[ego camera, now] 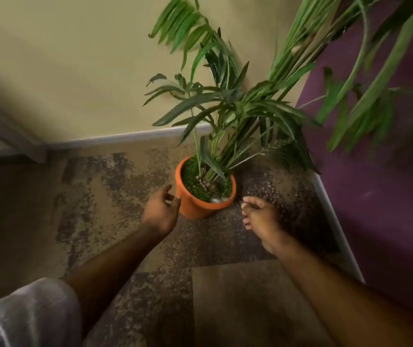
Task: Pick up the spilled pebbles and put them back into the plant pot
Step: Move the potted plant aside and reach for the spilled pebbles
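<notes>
Beside the pot [201, 206], left hand [160, 211] at nine o'clock, right hand [260, 216] at three, fingers apart, empty. Next, seemingly: locate pebbles; none clearly visible on carpet [130, 196].

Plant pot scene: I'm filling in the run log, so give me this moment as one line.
left hand: open, beside plant pot | right hand: open, empty, right of pot | pebbles: some in pot
</notes>
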A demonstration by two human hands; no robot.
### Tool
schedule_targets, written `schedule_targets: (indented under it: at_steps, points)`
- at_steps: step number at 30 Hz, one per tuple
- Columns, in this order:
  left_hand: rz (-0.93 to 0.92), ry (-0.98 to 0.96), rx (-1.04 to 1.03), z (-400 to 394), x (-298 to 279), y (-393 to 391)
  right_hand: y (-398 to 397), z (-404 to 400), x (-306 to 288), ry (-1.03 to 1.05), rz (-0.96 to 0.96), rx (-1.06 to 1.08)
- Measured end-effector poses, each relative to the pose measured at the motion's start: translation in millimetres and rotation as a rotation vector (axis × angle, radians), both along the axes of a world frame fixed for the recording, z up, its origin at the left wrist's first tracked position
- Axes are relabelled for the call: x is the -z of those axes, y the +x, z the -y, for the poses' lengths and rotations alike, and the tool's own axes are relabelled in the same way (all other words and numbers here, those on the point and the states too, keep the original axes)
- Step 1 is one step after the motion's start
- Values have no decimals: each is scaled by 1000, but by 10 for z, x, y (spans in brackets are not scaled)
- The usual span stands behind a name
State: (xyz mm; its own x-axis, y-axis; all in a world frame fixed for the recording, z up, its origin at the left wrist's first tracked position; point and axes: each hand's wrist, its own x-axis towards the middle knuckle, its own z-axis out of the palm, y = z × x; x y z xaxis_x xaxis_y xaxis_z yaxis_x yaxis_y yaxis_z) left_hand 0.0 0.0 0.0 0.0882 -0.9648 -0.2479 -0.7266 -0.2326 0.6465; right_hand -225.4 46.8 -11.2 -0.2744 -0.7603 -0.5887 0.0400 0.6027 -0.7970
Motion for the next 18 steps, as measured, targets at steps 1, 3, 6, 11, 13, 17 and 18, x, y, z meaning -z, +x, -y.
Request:
schedule_targets:
  at_steps: [1,3,6,11,13,17,18]
  points:
    - [12,-2,-8,32,-1,13,14,46,12,8,-11,-5]
    - [34,22,11,123,-13,15,32,183,50,18,-32,-4]
    - [12,62,-4,288,81,-57,103,404,260,-1,-87,17]
    - [100,-116,16,546,358,-109,132,693,725,85,-155,-38]
    - [109,-183,36,607,466,-82,121,798,865,93,-154,-82]
    - [55,-222,45,616,643,-29,80,925,1080,78,-154,-131]
    - [50,-232,41,585,681,-26,76,922,1110,79,-128,-127]
